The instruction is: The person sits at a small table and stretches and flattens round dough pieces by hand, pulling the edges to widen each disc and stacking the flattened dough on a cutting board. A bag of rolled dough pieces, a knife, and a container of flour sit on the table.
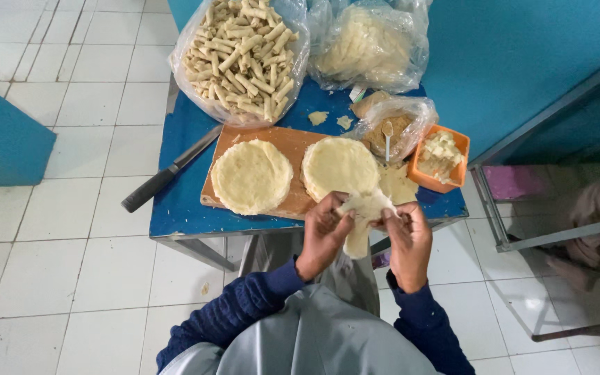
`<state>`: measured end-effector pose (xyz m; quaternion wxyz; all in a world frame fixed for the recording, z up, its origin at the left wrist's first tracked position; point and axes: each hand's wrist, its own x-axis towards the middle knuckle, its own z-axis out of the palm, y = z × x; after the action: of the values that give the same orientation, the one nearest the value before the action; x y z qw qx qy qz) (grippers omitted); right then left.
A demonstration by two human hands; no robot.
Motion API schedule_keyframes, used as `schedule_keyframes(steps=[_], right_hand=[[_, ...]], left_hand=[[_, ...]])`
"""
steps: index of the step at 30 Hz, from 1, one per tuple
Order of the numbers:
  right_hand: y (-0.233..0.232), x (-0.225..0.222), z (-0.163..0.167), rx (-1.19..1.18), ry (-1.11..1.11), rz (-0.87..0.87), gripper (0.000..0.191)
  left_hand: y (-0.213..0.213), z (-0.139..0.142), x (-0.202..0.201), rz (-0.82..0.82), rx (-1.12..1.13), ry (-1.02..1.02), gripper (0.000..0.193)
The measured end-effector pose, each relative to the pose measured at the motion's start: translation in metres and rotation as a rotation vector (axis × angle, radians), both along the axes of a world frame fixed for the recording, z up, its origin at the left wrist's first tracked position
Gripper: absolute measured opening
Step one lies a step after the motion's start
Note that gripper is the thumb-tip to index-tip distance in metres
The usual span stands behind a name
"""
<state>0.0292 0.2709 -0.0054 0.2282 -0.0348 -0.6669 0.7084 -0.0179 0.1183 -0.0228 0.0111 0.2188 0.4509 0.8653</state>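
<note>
While both hands pinch it, wrapper (362, 212) sits between left grip (324, 232) and right grip (405, 236).

Two bare hands are seen below the table edge, the left hand (323, 236) and the right hand (407, 239). No rings, watch or gloves can be made out on them. Both arms are covered to the wrists by dark navy knitted sleeves (244, 305) with a ribbed, slightly fuzzy weave. Over the lap a smooth pale grey garment (314, 333) is worn, falling in soft folds between the two sleeves.
</note>
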Motion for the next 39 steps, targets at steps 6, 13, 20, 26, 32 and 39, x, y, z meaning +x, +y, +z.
schedule_keyframes(steps=[6,13,20,26,32,39], right_hand=[[-0.009,-0.003,0.004,0.05,0.113,0.009,0.015],[-0.006,0.0,-0.004,0.024,0.101,0.036,0.012],[-0.016,0.002,0.011,-0.583,0.009,0.272,0.022],[-0.022,-0.004,0.01,-0.311,-0.021,0.226,0.023],[-0.007,-0.013,0.001,-0.221,0.04,0.134,0.016],[-0.02,-0.005,0.016,-0.014,-0.145,0.142,0.011]], left_hand=[[-0.006,0.012,-0.004,-0.154,0.156,-0.286,0.025],[0.0,0.007,-0.016,0.084,-0.283,0.042,0.024],[-0.012,0.02,-0.01,0.231,-0.315,0.133,0.011],[-0.011,0.036,0.009,0.244,-0.426,0.289,0.015],[-0.015,0.025,-0.003,0.097,-0.031,0.035,0.012],[-0.016,0.036,0.006,-0.023,-0.159,-0.087,0.042]])
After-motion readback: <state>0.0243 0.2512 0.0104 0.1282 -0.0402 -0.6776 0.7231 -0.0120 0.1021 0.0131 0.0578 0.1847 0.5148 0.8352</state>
